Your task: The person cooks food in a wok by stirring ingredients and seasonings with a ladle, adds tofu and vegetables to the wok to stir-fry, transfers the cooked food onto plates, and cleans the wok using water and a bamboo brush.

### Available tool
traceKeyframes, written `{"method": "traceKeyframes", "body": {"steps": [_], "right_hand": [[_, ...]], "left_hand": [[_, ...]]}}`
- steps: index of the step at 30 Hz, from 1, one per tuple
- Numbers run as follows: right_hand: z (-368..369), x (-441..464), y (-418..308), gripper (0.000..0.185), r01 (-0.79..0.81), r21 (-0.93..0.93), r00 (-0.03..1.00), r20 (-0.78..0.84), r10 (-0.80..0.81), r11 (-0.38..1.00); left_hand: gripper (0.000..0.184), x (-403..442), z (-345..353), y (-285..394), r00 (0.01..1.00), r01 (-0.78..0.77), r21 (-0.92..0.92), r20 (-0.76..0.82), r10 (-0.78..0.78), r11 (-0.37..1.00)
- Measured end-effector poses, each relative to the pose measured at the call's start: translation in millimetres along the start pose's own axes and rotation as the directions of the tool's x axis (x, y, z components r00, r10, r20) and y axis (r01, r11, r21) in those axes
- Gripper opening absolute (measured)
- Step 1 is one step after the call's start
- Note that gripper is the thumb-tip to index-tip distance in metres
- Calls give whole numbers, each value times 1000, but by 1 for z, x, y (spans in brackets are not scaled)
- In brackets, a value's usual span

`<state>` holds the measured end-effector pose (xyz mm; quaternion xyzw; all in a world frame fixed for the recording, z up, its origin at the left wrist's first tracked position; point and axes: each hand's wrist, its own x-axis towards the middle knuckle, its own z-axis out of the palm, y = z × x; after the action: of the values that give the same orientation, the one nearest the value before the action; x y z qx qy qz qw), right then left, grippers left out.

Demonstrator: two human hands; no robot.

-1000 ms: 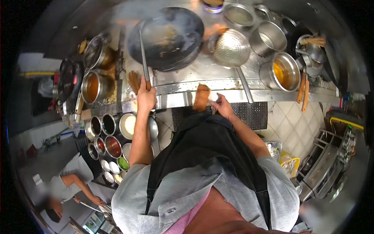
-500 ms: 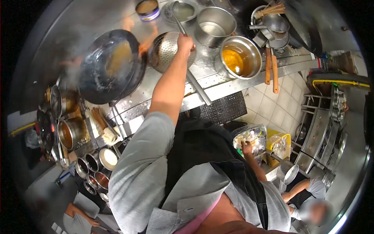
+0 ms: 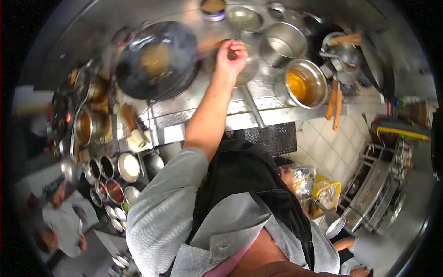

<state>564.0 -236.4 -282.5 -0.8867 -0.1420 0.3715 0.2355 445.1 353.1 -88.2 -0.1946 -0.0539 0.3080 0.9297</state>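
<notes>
The room was floored with pale tiles point(image 3: 318, 143) at the right, where a dark perforated mat point(image 3: 272, 138) was laid along the near edge of the metal table point(image 3: 175, 106). The far side was enclosed by a grey metal wall point(image 3: 87, 23), dully lit.

From my feed I can read no words, brands, numbers or signs. The tin point(image 3: 213, 10) at the back of the bench point(image 3: 171, 134) has a purple-and-white band point(image 3: 213, 17) around its side, but I can't make out any lettering on it. The clear plastic bag point(image 3: 303, 181) beside the apron point(image 3: 237, 184) shows me no readable print either.
</notes>
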Motion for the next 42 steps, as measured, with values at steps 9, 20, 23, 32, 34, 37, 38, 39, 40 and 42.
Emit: {"method": "traceKeyframes", "body": {"steps": [9, 20, 23, 32, 34, 37, 38, 39, 40, 42], "right_hand": [[195, -34, -357, 40, 628, 170, 695, 319, -645, 760], [549, -210, -498, 45, 864, -243, 465, 722, -512, 442], [587, -206, -483, 48, 838, -326, 527, 689, -497, 437], [377, -169, -537, 67, 285, 130, 355, 906, -231, 950], [288, -172, -520, 68, 78, 301, 318, 896, -310, 950], [186, -186, -493, 77, -130, 541, 371, 804, -465, 831], [164, -196, -497, 79, -151, 623, 427, 741, -518, 767], [152, -197, -510, 79, -156, 661, 444, 711, -545, 734], [144, -194, -518, 79, -163, 699, 464, 677, -572, 696], [142, -140, -546, 74, -48, 711, 552, 604, -575, 701]], "left_hand": [[9, -221, 121, 64, 990, -43, 295, -118, 81, 955], [80, -426, 188, 160, 787, 65, 867, -349, 509, 495], [80, -458, 203, 175, 741, 142, 906, -364, 564, 398], [79, -472, 206, 262, 744, 423, 879, -199, 638, -220], [78, -459, 206, 270, 733, 524, 760, -171, 658, -385], [80, -445, 167, 263, 721, 543, 774, -231, 654, -326], [81, -443, 131, 267, 743, 501, 835, -282, 606, -226], [82, -442, 106, 265, 768, 461, 879, -327, 551, -121], [77, -440, 119, 231, 744, 376, 900, -436, 506, 221], [28, -440, 120, 195, 798, 188, 749, -494, 346, 635]]}}
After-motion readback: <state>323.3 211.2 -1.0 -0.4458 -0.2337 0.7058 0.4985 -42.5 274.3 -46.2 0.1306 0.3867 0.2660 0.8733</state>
